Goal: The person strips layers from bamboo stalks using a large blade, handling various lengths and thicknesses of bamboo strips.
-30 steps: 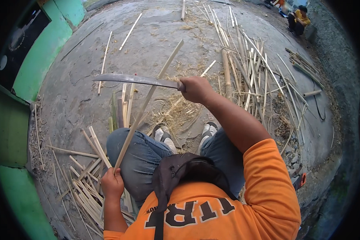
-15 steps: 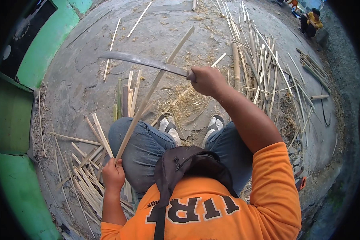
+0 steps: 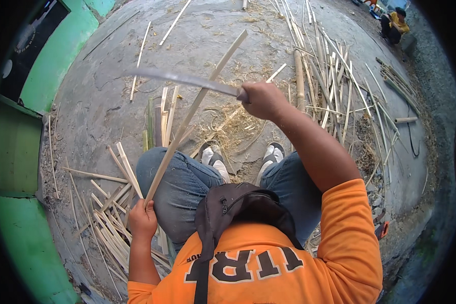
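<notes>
My left hand (image 3: 143, 220) is closed round the lower end of a long pale bamboo strip (image 3: 191, 119), which slants up and away to the right across my left knee. In my right hand (image 3: 264, 100) is the handle of a machete (image 3: 192, 79) with a long, slightly curved blade. The blade points left and crosses the strip near its upper part; whether it touches cannot be told. Its outer end is smeared by motion. Beside my left hand lies a pile of split bamboo strips (image 3: 111, 235), some leaning up past my fingers.
More strips (image 3: 334, 96) and a bamboo pole (image 3: 299, 81) lie at the far right. Shavings (image 3: 233, 126) cover the concrete floor (image 3: 106, 91) before my feet. Upright bamboo pieces (image 3: 166, 114) stand beyond my left knee. A green wall (image 3: 23, 243) runs along the left; a person (image 3: 394, 25) sits far right.
The machete's outer blade has blurred and shifted slightly, its handle staying nearly in place. Both hands keep their holds, and the bamboo strip has hardly moved.
</notes>
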`<action>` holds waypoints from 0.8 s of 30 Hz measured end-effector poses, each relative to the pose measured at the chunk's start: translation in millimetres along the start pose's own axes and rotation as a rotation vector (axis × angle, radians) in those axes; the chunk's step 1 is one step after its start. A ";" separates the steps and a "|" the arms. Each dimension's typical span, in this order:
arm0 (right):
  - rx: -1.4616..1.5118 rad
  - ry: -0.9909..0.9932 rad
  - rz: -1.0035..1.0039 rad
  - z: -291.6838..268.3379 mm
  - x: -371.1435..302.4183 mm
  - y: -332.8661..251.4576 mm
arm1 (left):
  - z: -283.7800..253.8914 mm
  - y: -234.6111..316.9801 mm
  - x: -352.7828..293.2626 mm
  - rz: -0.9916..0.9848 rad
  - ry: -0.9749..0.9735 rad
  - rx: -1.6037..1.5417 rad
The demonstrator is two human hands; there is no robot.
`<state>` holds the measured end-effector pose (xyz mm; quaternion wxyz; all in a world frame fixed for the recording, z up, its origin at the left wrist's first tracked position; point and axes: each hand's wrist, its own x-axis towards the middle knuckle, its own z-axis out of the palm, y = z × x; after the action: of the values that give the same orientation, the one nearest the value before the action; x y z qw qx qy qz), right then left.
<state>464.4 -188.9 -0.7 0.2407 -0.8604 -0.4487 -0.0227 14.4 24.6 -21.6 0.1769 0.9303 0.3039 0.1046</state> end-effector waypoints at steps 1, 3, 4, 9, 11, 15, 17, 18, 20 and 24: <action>0.028 -0.082 -0.048 2.4 -1.6 -8.3 | 0.1 0.1 -0.5 0.000 -0.004 0.000; -0.064 -0.115 -0.169 3.0 -7.9 -28.2 | -0.8 0.7 0.6 0.003 0.000 -0.008; -0.060 -0.127 -0.163 -0.8 -5.9 -29.2 | 0.3 -2.3 1.0 0.002 -0.001 -0.006; -0.007 0.017 0.186 -19.6 13.9 26.5 | 4.4 -8.1 1.0 0.011 0.015 0.012; -0.052 0.108 0.113 -15.3 6.8 26.9 | 1.8 -5.3 0.5 0.023 0.019 0.011; 0.009 0.043 0.103 -14.0 -1.4 4.1 | 2.2 -4.9 1.1 0.010 -0.006 -0.002; -0.026 -0.144 -0.048 -9.1 -3.4 -10.8 | 2.7 -5.4 1.2 0.016 -0.012 -0.001; -0.097 -0.100 -0.156 -6.9 -6.1 -18.8 | 2.5 -5.8 1.4 0.018 -0.014 0.001; -0.105 -0.148 -0.093 -19.0 -1.2 -21.2 | 4.4 -12.6 -1.1 0.032 -0.008 0.015; -0.107 -0.055 0.242 -42.6 12.4 25.1 | 4.8 -9.9 -1.3 0.047 0.028 0.065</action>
<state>498.9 -210.0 30.2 0.1831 -0.9202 -0.3460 0.0061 9.5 30.0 -30.0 0.1397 0.9409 0.2875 0.1120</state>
